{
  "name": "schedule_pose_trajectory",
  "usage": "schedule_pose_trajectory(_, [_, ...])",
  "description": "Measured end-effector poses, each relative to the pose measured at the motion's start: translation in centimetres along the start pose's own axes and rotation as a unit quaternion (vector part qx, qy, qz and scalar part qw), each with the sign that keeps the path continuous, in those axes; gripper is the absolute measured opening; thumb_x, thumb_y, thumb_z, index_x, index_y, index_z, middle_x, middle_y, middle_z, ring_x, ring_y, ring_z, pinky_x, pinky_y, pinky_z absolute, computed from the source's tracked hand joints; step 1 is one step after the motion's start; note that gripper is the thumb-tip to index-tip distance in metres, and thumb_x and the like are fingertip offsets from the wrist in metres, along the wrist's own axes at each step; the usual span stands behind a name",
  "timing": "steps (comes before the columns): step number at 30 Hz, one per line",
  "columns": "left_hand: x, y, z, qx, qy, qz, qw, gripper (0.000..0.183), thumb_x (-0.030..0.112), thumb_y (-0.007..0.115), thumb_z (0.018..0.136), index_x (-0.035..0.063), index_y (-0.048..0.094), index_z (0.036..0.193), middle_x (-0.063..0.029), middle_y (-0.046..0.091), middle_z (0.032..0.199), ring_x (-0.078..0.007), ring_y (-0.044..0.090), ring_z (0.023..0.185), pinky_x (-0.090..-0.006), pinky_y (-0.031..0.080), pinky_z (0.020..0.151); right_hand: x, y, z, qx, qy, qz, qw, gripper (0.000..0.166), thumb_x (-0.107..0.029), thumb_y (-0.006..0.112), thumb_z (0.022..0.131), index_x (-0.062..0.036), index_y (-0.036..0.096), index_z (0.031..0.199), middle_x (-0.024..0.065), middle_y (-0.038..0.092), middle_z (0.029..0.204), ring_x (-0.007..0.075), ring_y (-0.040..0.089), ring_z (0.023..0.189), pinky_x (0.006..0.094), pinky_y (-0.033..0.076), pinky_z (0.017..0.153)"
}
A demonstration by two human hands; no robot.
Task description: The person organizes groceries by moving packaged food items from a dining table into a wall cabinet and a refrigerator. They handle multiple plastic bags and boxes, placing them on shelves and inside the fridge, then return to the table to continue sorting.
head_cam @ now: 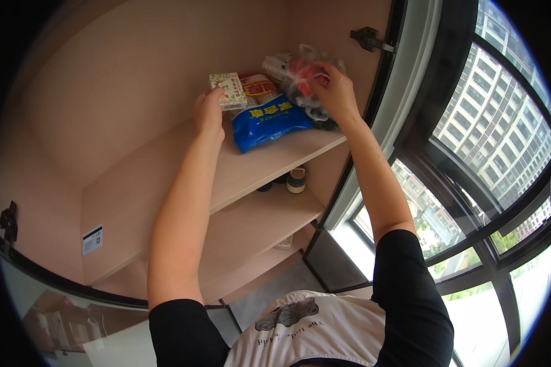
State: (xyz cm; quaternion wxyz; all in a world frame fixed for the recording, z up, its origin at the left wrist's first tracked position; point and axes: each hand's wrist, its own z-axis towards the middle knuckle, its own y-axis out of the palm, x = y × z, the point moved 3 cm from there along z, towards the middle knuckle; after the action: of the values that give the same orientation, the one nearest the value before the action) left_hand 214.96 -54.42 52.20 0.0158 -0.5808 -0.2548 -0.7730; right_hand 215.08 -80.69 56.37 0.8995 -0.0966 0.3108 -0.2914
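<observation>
My left hand [209, 108] grips a small printed cardboard box [232, 94] by its left edge, above a cabinet shelf. Beside the box, a blue plastic food packet [273, 121] with yellow lettering and a clear section lies on the shelf. My right hand [335, 89] is at a bunched translucent plastic bag [303, 94] with something red inside, at the shelf's right end. Its fingers are bent against the bag's upper part and partly hidden by the hand. The bag sits against the packet's right side.
The wooden shelf [142, 183] has a front edge facing me. A cup with a handle [296, 180] stands on the shelf below. Hinges [369, 40] jut from the cabinet's right side. A dark-framed window [436, 142] stands close by on the right.
</observation>
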Motion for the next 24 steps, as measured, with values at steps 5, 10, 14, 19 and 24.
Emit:
schedule_pose_trajectory(5, [0.1,-0.6,0.3,0.037,0.005,0.005,0.999,0.023,0.019,0.058,0.079,0.0021,0.058,0.095,-0.0066,0.06,0.086,-0.014,0.055,0.078,-0.0284,0.04,0.065,-0.5,0.0,0.6,0.03,0.009,0.066,0.997,0.032,-0.01,0.065,0.074,-0.0014,0.061,0.104,0.0179,0.062,0.097,0.0273,0.063,0.088,0.0321,0.05,0.075])
schedule_pose_trajectory(10, [-0.5,-0.6,0.1,0.046,-0.096,-0.032,0.994,0.029,0.018,0.057,0.08,0.0054,0.055,0.106,-0.0098,0.059,0.097,-0.019,0.057,0.087,-0.0344,0.045,0.072,0.6,1.3,1.9,0.044,0.007,0.099,0.994,0.031,-0.012,0.065,0.075,0.0001,0.061,0.102,0.0166,0.063,0.095,0.026,0.063,0.087,0.0322,0.049,0.074])
schedule_pose_trajectory(14, [-1.6,-0.4,0.7,-0.008,-0.149,-0.11,0.983,0.034,0.02,0.057,0.079,0.0061,0.054,0.11,-0.0117,0.057,0.107,-0.0219,0.057,0.093,-0.0399,0.046,0.078,2.5,4.6,5.0,0.034,0.027,0.131,0.99,0.031,-0.015,0.066,0.077,0.0003,0.061,0.103,0.0119,0.064,0.092,0.0184,0.062,0.081,0.0282,0.048,0.069])
schedule_pose_trajectory(19, [-1.3,-1.7,1.1,0.074,-0.12,-0.037,0.989,0.032,0.022,0.059,0.077,0.0055,0.057,0.105,-0.0081,0.061,0.099,-0.0185,0.058,0.089,-0.0356,0.044,0.071,-1.2,9.6,5.6,-0.068,0.175,0.269,0.945,0.032,-0.021,0.066,0.08,-0.0003,0.059,0.103,0.0091,0.064,0.09,0.0162,0.06,0.083,0.028,0.047,0.071])
schedule_pose_trajectory(24, [-0.8,-2.2,1.4,0.141,-0.075,-0.044,0.986,0.025,0.022,0.06,0.077,0.0046,0.062,0.095,-0.006,0.064,0.088,-0.0166,0.06,0.076,-0.03,0.043,0.062,0.4,13.1,4.4,-0.124,0.021,0.053,0.991,0.042,-0.022,0.066,0.077,-0.002,0.055,0.113,0.0158,0.062,0.101,0.0294,0.06,0.089,0.0356,0.049,0.078])
